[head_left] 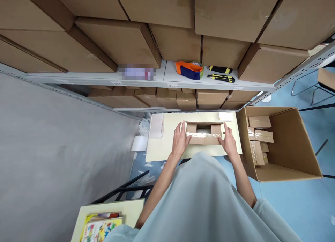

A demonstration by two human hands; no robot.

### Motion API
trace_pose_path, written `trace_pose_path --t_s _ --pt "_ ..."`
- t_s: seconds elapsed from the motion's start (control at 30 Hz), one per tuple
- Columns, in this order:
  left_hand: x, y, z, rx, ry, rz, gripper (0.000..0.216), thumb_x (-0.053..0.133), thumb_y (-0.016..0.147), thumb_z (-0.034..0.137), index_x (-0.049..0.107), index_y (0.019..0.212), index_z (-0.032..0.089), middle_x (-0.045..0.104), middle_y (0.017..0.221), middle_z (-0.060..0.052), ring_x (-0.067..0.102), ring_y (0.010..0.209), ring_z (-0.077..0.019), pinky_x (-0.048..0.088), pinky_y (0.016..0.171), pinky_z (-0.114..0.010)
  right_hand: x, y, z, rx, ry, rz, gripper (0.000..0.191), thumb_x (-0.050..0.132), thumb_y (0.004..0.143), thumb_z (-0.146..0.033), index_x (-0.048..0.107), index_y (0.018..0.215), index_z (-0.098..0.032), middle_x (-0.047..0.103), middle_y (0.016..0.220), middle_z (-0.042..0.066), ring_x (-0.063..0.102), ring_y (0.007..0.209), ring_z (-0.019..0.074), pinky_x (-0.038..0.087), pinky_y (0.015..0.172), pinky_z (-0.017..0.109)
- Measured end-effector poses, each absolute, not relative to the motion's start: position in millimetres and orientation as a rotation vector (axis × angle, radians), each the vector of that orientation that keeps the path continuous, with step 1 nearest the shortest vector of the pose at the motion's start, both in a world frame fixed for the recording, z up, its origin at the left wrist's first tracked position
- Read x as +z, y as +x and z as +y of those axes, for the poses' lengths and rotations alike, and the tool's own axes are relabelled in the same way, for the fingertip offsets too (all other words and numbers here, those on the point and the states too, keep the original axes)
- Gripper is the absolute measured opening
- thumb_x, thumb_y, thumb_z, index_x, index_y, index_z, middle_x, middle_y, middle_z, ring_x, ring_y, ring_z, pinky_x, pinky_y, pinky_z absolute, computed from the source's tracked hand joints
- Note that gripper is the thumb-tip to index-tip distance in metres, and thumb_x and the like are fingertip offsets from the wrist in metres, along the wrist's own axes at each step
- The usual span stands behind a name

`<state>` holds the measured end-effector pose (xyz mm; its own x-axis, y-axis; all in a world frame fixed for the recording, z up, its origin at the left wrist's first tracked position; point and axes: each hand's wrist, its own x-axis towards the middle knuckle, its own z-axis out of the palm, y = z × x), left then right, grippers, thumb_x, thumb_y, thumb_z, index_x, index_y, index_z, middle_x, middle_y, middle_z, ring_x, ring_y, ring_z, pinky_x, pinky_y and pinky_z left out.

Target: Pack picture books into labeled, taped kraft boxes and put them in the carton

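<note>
A small brown cardboard box (204, 133) lies on a pale cream table (164, 144), its near flap crossed by a strip of clear tape. My left hand (180, 140) rests against the box's left end, fingers stretched forward along it. At the box's right end is my right hand (228, 140), fingers extended and pressed on the flap and side. Both hands hold the box between them. The box's top looks partly open, with something white inside.
A large open carton (288, 144) with several taped small boxes stands on the blue floor at right. On the shelf (167, 79) lie an orange-blue tape dispenser (190, 70) and two yellow-black cutters (220, 74). Colourful books (101, 226) lie at bottom left. Grey wall on the left.
</note>
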<state>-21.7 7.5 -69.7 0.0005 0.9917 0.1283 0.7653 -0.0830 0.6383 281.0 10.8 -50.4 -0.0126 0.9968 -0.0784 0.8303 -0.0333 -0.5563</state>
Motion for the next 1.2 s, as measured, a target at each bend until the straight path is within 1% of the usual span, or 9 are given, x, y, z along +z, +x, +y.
trace_pose_path --t_s 0.1,0.2,0.27,0.37,0.47,0.7,0.83,1.0,1.2 --pt "-66.6 -28.2 9.4 0.736 1.925 1.749 0.075 0.068 0.098 0.025 0.039 0.167 0.027 0.046 0.164 -0.019 0.049 0.152 -0.0377 0.049 0.121 -0.055 -47.5 286.7 8.5 0.653 -1.88 -1.917 0.062 0.054 0.103 -0.036 0.041 0.164 -0.029 0.061 0.136 0.015 0.073 0.108 0.0312 0.063 0.076 0.043" --pt "-68.5 -33.6 4.1 0.672 1.878 1.71 0.041 0.066 0.101 0.031 0.064 0.141 0.027 0.057 0.153 -0.015 0.063 0.137 -0.0341 0.056 0.112 -0.049 -46.0 292.8 4.6 0.648 -1.899 -1.943 0.037 0.055 0.105 -0.044 0.065 0.136 -0.026 0.062 0.132 0.014 0.074 0.099 0.0293 0.063 0.076 0.042" --pt "-71.6 -33.6 -1.4 0.675 1.81 1.678 0.028 0.062 0.104 0.037 0.068 0.13 0.027 0.064 0.145 -0.013 0.068 0.128 -0.0316 0.058 0.108 -0.046 -48.0 293.8 1.5 0.702 -1.887 -1.943 0.034 0.052 0.107 -0.05 0.071 0.12 -0.025 0.065 0.129 0.013 0.075 0.095 0.0284 0.063 0.08 0.043" --pt "-75.6 -28.2 -7.5 0.726 1.622 1.657 0.027 0.055 0.107 0.041 0.066 0.128 0.028 0.071 0.136 -0.01 0.073 0.116 -0.0268 0.059 0.1 -0.04 -55.4 290.1 -1.7 0.857 -1.85 -1.788 0.036 0.048 0.108 -0.054 0.07 0.113 -0.026 0.07 0.125 0.012 0.076 0.099 0.0284 0.062 0.086 0.043" --pt "-78.9 -21.8 -7.0 0.749 1.401 1.709 0.025 0.058 0.105 0.046 0.066 0.122 0.03 0.077 0.124 -0.006 0.076 0.101 -0.0238 0.059 0.093 -0.036 -63.7 283.4 -0.7 1.008 -1.857 -1.544 0.034 0.053 0.103 -0.058 0.066 0.112 -0.027 0.075 0.124 0.011 0.078 0.104 0.0294 0.062 0.085 0.04" --pt "-89.6 -25.0 8.7 0.784 1.243 1.694 0.023 0.068 0.095 0.044 0.067 0.111 0.028 0.076 0.128 -0.005 0.077 0.101 -0.0259 0.058 0.083 -0.034 -64.7 279.7 10.1 1.069 -1.86 -1.463 0.031 0.056 0.099 -0.057 0.061 0.108 -0.028 0.079 0.122 0.011 0.079 0.113 0.0322 0.06 0.086 0.04" --pt "-92.7 -22.4 12.7 0.815 1.234 1.689 0.023 0.068 0.095 0.044 0.067 0.111 0.027 0.076 0.127 -0.007 0.076 0.101 -0.0254 0.06 0.088 -0.036 -63.6 284.6 17.0 1.1 -1.851 -1.496 0.028 0.056 0.098 -0.055 0.06 0.107 -0.028 0.079 0.123 0.01 0.08 0.108 0.0311 0.06 0.082 0.039" --pt "-100.9 -14.3 30.4 0.894 1.265 1.733 0.02 0.066 0.096 0.041 0.066 0.11 0.027 0.077 0.122 -0.006 0.073 0.116 -0.0259 0.058 0.104 -0.04 -65.0 290.9 40.0 1.105 -1.836 -1.537 0.023 0.058 0.097 -0.048 0.062 0.106 -0.027 0.081 0.12 0.01 0.081 0.099 0.029 0.059 0.081 0.036" --pt "-130.4 -26.7 55.3 0.844 1.182 1.797 0.017 0.066 0.091 0.034 0.066 0.105 0.024 0.078 0.119 -0.008 0.073 0.117 -0.0263 0.058 0.099 -0.039 -76.0 280.5 61.5 1.12 -1.834 -1.691 0.014 0.061 0.1 -0.038 0.067 0.108 -0.029 0.082 0.111 0.004 0.08 0.093 0.0259 0.057 0.083 0.033"
